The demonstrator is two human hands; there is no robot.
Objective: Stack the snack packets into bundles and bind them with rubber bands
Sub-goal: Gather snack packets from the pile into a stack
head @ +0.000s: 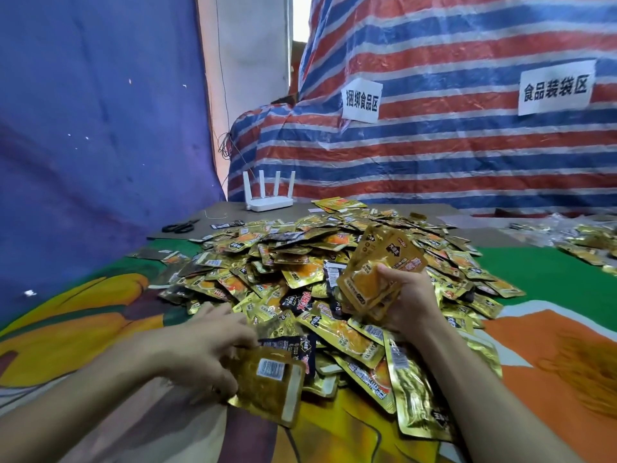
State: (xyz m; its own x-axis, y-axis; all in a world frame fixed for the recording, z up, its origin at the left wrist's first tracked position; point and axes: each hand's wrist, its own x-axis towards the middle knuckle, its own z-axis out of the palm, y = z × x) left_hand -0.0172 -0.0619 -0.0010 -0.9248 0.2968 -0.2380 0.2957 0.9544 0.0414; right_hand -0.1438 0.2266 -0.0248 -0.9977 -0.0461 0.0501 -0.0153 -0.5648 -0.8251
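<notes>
A white four-antenna plastic router and black-handled scissors are sitting on a brown cardboard sheet, as two white paper signs are hanging on a red-white-and-blue striped tarpaulin behind.

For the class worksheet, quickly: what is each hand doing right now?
Left hand: holds a single packet.
Right hand: grips a stack of packets.

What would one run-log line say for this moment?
stage: stacking | right hand: holds packet stack | left hand: grips single packet | rubber bands: untouched
</notes>
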